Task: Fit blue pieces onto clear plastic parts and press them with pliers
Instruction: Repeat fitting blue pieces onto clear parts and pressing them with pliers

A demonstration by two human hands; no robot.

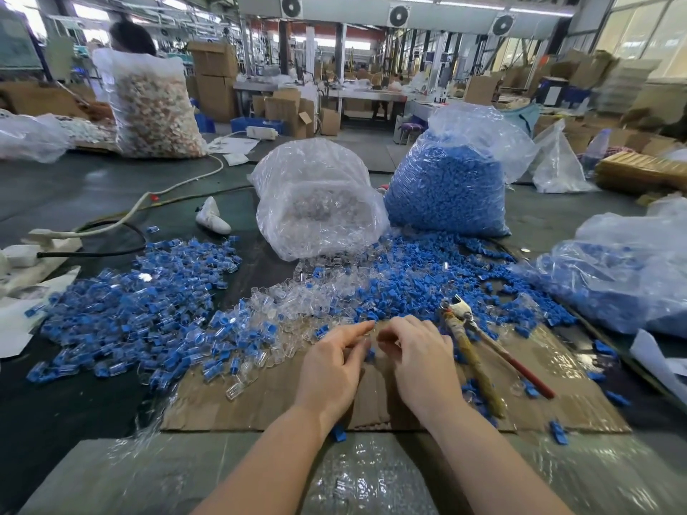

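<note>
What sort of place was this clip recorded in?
Most likely a factory assembly floor. A tall clear plastic sack of small blue pieces stands on the dark worktable, stacked brown cardboard cartons line the hall, and round grey ventilation fans hang overhead.

What sits between the fingertips of the left hand (pixel 331 360) and right hand (pixel 420 356) is too small and too covered to make out; only a speck of blue shows between them. The blue-filled bag (pixel 624 276) at the right is cut off by the frame edge, as is the white paper (pixel 15 321) at the left. The pliers (pixel 472 340) lie with their jaw end blurred. A person (pixel 132 37) at far left is mostly hidden behind a tall bag (pixel 152 105). The far workshop is smeared.
</note>
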